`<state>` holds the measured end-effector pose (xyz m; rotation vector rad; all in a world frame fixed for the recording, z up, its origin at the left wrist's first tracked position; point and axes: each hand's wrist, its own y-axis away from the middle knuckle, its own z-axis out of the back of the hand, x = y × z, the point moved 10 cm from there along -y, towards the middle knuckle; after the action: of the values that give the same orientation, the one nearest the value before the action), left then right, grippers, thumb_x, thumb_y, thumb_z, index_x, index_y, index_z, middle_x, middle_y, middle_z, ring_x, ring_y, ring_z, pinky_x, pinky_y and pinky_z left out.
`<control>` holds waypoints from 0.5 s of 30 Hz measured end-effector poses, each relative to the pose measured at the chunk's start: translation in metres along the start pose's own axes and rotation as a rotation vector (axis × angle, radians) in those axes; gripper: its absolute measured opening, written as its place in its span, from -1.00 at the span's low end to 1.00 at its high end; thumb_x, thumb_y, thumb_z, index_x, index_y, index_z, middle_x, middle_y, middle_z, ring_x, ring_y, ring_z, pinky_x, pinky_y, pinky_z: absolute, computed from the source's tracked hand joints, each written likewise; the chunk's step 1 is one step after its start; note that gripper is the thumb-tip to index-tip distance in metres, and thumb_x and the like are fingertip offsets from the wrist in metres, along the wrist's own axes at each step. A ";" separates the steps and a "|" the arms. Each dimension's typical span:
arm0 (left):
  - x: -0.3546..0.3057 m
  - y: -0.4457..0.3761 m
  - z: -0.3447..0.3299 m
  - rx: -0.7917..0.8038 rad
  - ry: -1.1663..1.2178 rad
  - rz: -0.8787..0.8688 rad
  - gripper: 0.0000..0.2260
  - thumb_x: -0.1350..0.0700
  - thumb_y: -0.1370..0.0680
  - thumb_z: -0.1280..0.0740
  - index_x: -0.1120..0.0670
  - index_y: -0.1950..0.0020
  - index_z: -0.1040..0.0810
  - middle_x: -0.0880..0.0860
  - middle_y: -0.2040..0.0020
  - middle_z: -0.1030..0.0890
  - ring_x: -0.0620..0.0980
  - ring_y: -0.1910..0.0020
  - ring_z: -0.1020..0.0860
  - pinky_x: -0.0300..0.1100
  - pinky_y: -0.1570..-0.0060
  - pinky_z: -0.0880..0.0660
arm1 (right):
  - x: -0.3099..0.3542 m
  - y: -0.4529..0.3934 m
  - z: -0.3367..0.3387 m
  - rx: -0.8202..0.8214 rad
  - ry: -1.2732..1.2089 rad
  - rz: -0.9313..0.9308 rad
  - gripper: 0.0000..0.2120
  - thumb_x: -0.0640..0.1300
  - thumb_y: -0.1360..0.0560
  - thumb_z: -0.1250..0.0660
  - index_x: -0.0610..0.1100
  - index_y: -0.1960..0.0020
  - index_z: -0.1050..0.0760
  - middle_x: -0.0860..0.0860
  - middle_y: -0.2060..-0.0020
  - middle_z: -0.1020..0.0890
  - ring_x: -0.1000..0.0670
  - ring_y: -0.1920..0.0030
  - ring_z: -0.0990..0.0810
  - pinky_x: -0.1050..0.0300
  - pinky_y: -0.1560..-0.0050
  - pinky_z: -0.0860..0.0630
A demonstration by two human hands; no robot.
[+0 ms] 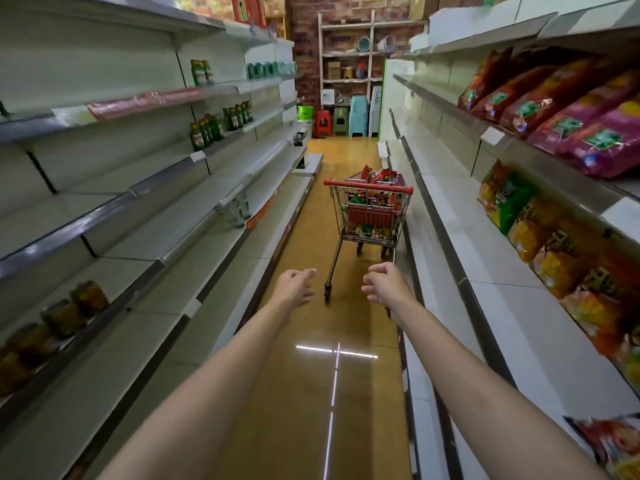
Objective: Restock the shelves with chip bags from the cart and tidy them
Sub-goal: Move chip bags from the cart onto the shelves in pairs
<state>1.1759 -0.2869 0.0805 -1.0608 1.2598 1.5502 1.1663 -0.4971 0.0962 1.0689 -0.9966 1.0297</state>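
My left hand (294,284) and right hand (384,284) reach out loosely curled, holding nothing, short of the cart (369,202). Chip bags (379,176) fill it; it stands beside the right shelves (450,216).

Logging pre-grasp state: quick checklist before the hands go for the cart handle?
1. Left hand holds nothing: ok.
2. Right hand holds nothing: ok.
3. Red-handled wire shopping cart within reach: not ok, it stands ahead down the aisle.
4. Cart holds chip bags: ok.
5. Glossy tan floor between hands and cart unobstructed: ok.
6. Cart wheels free to roll: cannot tell.
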 end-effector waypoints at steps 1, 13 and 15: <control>-0.001 -0.014 -0.002 0.003 0.016 0.019 -0.78 0.01 -0.59 -0.31 0.13 -0.12 -0.47 0.08 -0.01 -0.55 0.02 0.01 -0.58 -0.14 0.02 -0.54 | 0.001 -0.013 -0.002 0.008 0.002 0.001 -0.81 -0.22 -0.60 -0.19 -0.09 -0.20 -0.38 -0.06 -0.08 -0.52 0.03 0.03 -0.56 0.20 0.11 -0.53; -0.043 -0.232 -0.054 0.055 0.129 0.029 -0.83 0.04 -0.60 -0.28 0.13 -0.08 -0.45 0.08 0.07 -0.54 0.01 0.09 -0.56 -0.17 0.07 -0.53 | 0.023 -0.218 0.000 -0.095 0.090 -0.004 -0.89 -0.21 -0.60 -0.18 -0.07 -0.10 -0.39 -0.03 0.01 -0.53 0.05 0.07 -0.57 0.22 0.13 -0.54; -0.064 -0.275 -0.055 0.064 0.134 0.021 -0.84 0.04 -0.60 -0.28 0.12 -0.05 -0.44 0.08 0.07 -0.54 0.00 0.11 -0.57 -0.19 0.11 -0.53 | 0.040 -0.259 -0.005 -0.110 0.092 -0.004 -0.90 -0.22 -0.60 -0.18 -0.08 -0.10 -0.39 -0.04 0.01 -0.53 0.04 0.07 -0.57 0.22 0.13 -0.54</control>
<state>1.4621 -0.3122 0.0621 -1.1284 1.4063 1.4648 1.4266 -0.5278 0.0839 0.9251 -0.9649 1.0008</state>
